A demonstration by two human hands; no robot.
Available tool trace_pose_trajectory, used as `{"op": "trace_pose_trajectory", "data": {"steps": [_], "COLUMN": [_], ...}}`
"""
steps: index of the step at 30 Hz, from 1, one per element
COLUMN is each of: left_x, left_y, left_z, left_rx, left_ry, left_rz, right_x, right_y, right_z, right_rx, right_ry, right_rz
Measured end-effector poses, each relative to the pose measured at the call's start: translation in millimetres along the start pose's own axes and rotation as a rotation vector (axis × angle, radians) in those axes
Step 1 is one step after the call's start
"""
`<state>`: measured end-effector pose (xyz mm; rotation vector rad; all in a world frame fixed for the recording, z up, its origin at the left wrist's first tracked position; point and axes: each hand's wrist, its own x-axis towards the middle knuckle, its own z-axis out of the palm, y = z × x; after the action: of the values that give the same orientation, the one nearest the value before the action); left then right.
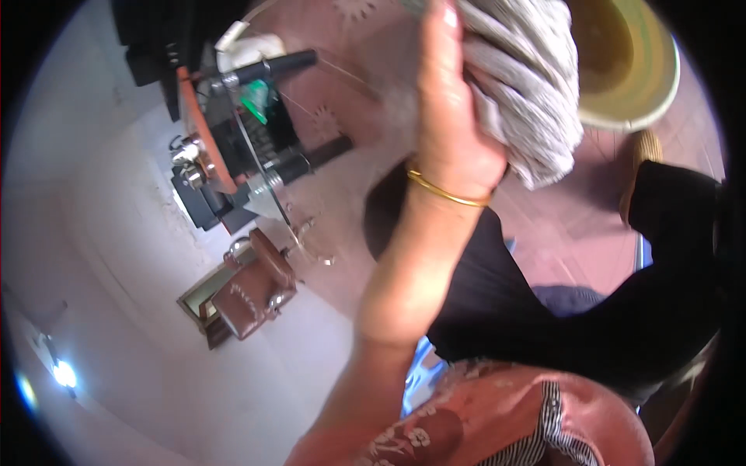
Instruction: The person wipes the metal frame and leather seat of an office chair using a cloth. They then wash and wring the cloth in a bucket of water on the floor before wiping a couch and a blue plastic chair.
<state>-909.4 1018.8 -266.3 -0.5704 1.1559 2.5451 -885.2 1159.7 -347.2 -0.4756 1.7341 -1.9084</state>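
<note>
My left hand (pixel 454 110), with a gold bangle on its wrist, grips a bunched, creased grey-white cloth (pixel 524 87). The thumb lies along the near side of the cloth; the other fingers are hidden behind it. Just beyond the cloth, at the upper right, stands a yellow-green plastic tub (pixel 655 87) with murky brown liquid (pixel 606 52) in it. The cloth overlaps part of the tub in the picture; whether they touch I cannot tell. My right hand is out of view.
My bent legs in black trousers (pixel 524 326) lie over a reddish tiled floor (pixel 559 244). At left are a glass-edged stand with black legs (pixel 291 61), a green-and-clear plastic item (pixel 255 102) and a brown padded chair (pixel 250 303). A lamp (pixel 64 373) shines at lower left.
</note>
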Motion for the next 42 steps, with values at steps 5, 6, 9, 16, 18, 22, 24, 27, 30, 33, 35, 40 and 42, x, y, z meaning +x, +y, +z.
{"op": "trace_pose_trajectory", "data": {"steps": [5,6,9,16,18,22,24,27,30,33,35,40,42], "left_x": [-5.2,-6.5,-10.3,-9.9,-13.2,-20.4,-21.8,-28.1,-47.4,-64.4,-69.3,-72.6,-70.8], "left_y": [1.6,2.5,1.7,-9.4,-11.9,-10.9,-13.5,-13.3,-5.0,1.9,4.0,11.7,18.8], "left_z": [-10.5,-14.7,-10.6,-28.2,-30.7,-43.1,-48.0,-41.9,-51.6,-52.9,-40.1,-31.3,-29.3], "left_rx": [-0.153,-0.131,-0.178,-0.032,0.011,0.101,0.167,0.201,0.094,0.151,0.150,0.190,0.216], "left_ry": [-0.050,-0.100,-0.070,-0.023,0.022,-0.102,-0.057,0.015,-0.039,-0.093,-0.080,-0.039,-0.076], "left_rz": [-0.021,0.020,0.056,0.370,0.383,0.421,0.428,0.367,0.331,0.339,0.399,0.356,0.251], "right_x": [10.3,14.2,29.9,43.5,39.4,38.7,35.7,39.5,36.1,28.1,30.9,24.6,25.8], "right_y": [-28.2,-38.8,-67.5,-66.3,-69.3,-61.3,-75.9,-61.7,-76.8,-87.9,-93.7,-109.8,-106.9], "right_z": [-2.7,-5.3,-21.8,1.8,12.5,5.8,-3.1,-19.6,2.1,8.6,2.8,-3.1,-7.3], "right_rx": [-0.040,-0.057,-0.078,-0.163,-0.085,0.030,0.099,-0.045,-0.038,-0.036,-0.140,-0.264,-0.192], "right_ry": [0.064,0.078,0.130,-0.048,-0.032,0.071,-0.019,-0.033,-0.019,-0.016,-0.013,-0.007,0.006], "right_rz": [-0.076,-0.094,-0.170,-0.102,-0.105,-0.053,0.028,-0.068,-0.105,-0.165,-0.195,-0.240,-0.202]}}
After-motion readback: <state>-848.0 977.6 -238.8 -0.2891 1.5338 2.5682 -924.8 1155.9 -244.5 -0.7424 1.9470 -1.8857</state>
